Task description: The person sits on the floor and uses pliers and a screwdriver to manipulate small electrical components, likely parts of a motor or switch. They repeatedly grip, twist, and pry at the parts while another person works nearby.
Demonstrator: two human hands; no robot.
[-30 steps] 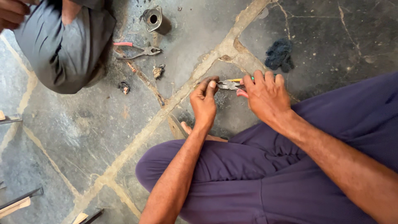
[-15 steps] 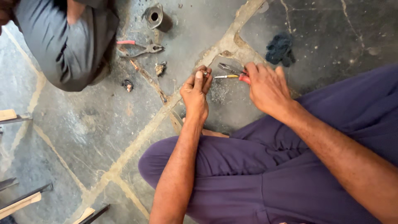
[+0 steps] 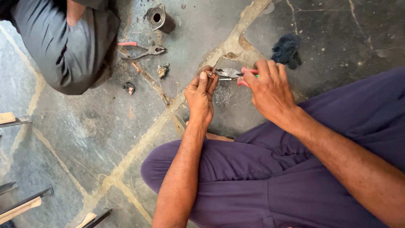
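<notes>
My left hand (image 3: 200, 93) pinches a small dull metal piece (image 3: 209, 74) between thumb and fingertips, raised just off the floor so the tool can get at it. My right hand (image 3: 270, 89) is wrapped around the pink-handled steel pliers (image 3: 230, 73), nose pointing left and touching the piece; I can't tell if the pliers' nose is biting it or only resting against it. Hands sit close together, apart by the length of the pliers' head, both over the pale mortar seam (image 3: 139, 147) of the grey stone floor (image 3: 76, 139), just far of my knees in purple trousers (image 3: 274, 181), so my forearms stay braced. Far left, a second pair of red-handled pliers (image 3: 141, 50) lies flat beside a short dark metal tube (image 3: 159, 17) standing on end, with small bits of scrap (image 3: 162, 70) near them, all within reach. A dark blue rag (image 3: 286, 50) lies far right. Another person in grey cloth (image 3: 63, 46) crouches far left, clear of my hands.
</notes>
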